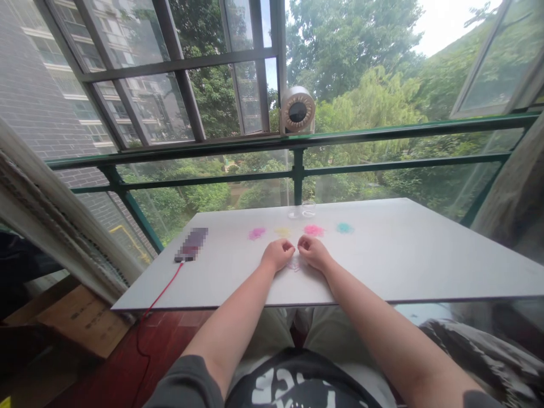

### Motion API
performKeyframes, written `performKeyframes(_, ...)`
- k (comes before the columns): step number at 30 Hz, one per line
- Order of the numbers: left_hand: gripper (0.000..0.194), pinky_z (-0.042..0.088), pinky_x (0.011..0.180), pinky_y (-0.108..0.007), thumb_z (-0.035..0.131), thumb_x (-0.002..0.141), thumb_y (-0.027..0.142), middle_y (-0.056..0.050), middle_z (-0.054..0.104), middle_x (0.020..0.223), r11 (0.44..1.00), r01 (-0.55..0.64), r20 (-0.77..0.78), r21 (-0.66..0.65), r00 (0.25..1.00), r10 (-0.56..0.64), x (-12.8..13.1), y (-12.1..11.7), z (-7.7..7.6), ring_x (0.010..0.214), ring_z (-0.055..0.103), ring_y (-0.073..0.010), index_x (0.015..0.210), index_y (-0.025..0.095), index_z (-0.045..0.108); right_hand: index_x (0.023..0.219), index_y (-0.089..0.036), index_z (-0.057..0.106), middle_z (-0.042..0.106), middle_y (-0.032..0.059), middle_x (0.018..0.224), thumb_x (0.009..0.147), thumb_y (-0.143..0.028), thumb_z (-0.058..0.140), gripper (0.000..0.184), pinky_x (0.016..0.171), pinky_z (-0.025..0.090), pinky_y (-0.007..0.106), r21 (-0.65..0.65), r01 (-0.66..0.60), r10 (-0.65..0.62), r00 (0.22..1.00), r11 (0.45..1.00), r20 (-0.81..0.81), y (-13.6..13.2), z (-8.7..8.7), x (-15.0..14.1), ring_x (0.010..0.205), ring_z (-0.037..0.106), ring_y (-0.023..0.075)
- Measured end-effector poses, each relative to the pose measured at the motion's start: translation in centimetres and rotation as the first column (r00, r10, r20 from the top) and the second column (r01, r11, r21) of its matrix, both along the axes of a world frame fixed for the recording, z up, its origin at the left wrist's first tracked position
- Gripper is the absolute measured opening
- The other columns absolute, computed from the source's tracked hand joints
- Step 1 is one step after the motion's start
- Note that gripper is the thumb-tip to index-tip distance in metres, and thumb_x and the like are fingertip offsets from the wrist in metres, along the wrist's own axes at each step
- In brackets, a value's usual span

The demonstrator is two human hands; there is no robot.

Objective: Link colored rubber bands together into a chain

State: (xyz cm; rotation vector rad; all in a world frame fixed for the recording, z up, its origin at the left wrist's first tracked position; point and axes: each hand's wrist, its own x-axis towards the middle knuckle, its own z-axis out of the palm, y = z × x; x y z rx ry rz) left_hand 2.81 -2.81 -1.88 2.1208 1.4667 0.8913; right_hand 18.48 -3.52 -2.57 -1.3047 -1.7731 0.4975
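Observation:
Close together over the middle of the white table, my left hand [277, 255] and my right hand [315, 253] both have their fingers pinched, thumbs facing each other. Whatever lies between the fingertips is too small to make out. Just below them on the tabletop is a small, pale pinkish, stringy-looking item [294, 265], partly hidden. Beyond the hands sit small loose piles of tiny pieces: purple [256, 233], pale yellow [283, 232], pink [313, 229] and teal [344, 228]. The pink pile is nearest to my right hand.
Clear round containers [308, 210] stand at the table's [408, 260] far edge. A blurred-out phone-like device [192, 245] lies at the left, its red cable [164, 290] running over the front edge. Behind are a green railing [361, 136] and a round fan-like device [298, 112].

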Motion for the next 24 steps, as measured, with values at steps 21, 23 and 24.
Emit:
performKeyframes(21,0.018,0.046,0.069,-0.023,0.056,0.071,0.027,-0.002,0.069,0.081,0.998,-0.05,-0.018,-0.03,0.999,0.049,0.39,0.26,-0.21,0.074,0.059,-0.0135,0.081,0.018,0.068,0.065,-0.019,0.054,0.05,-0.0022,0.055,0.065,-0.022,0.047,0.009,0.054,0.034,0.023,0.028,0.008,-0.012,0.993,1.0,0.12,0.83,-0.83,0.56,0.054,0.046,0.0125)
performKeyframes(23,0.019,0.045,0.067,-0.023,0.057,0.069,0.028,-0.001,0.068,0.078,0.997,-0.062,-0.019,-0.045,0.998,0.062,0.35,0.34,-0.17,0.071,0.059,-0.0136,0.082,0.019,0.068,0.066,-0.019,0.054,0.05,-0.0019,0.056,0.066,-0.022,0.047,0.008,0.054,0.034,0.023,0.036,0.017,-0.022,0.99,0.999,0.143,0.83,-0.81,0.52,0.054,0.046,0.0126)
performKeyframes(24,0.02,0.045,0.067,-0.023,0.057,0.069,0.029,-0.001,0.067,0.077,0.996,-0.068,-0.019,-0.053,0.998,0.067,0.32,0.39,-0.13,0.07,0.058,-0.0136,0.081,0.019,0.068,0.066,-0.019,0.054,0.05,-0.0019,0.057,0.066,-0.022,0.046,0.008,0.054,0.034,0.023,0.039,0.021,-0.027,0.988,0.999,0.154,0.8,-0.79,0.49,0.054,0.046,0.0126)
